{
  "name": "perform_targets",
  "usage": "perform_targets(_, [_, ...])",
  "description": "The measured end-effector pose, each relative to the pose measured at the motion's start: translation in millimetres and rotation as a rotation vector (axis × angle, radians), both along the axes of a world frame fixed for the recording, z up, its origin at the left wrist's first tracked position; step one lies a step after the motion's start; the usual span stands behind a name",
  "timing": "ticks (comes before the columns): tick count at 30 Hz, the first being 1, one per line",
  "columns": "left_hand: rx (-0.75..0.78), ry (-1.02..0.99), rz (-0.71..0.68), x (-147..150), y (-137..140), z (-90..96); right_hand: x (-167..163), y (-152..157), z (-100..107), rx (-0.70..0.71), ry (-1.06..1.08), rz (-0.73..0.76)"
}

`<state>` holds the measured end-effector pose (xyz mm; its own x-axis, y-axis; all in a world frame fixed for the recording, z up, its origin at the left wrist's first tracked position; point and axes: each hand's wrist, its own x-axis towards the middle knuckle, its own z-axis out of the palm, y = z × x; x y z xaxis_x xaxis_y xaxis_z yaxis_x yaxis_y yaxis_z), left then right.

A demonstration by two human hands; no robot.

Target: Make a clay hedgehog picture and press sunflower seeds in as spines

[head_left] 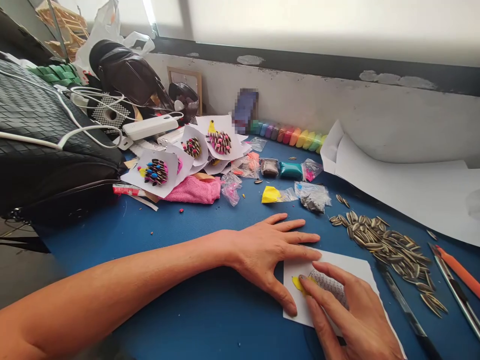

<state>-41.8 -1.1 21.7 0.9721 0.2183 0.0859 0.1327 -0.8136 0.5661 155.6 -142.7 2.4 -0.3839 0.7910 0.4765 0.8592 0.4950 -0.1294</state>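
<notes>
Yellow clay [297, 283] at the left end of a scaly drawing [328, 282], on paper [294, 268] lying flat on the counter [210, 310]. Right grip [356, 310] arched over the drawing, with one fingertip against the clay and the thumb just beside; cannot tell whether pinching or only pressing. Left grip [258, 250] spread wide, thumb and index finger over the paper's edges. Could smear yellow past the outline through too light a hold on the paper. Could press the clay too thin by bearing down, or peel it off with tacky skin. Farther right, a pen [405, 305] and heaped seeds [382, 240]; could knock either by swinging outward. Farthest, at left, seeded figures [155, 172] on sheets.
</notes>
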Motion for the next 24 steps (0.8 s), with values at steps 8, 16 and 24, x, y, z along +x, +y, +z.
perform_targets(8, [-0.023, 0.008, -0.008, 0.0, 0.6, -1.5, -4.3, 3.7, 0.7, -0.006, 0.012, 0.027])
perform_targets(16, [-0.023, -0.010, -0.004, 0.1, 1.1, -1.0, -4.5, 4.8, 2.1, -0.041, 0.015, 0.045])
perform_targets(24, [-0.024, 0.011, -0.006, 0.7, 1.5, -0.2, -10.0, 8.7, 5.1, 0.019, 0.003, 0.057])
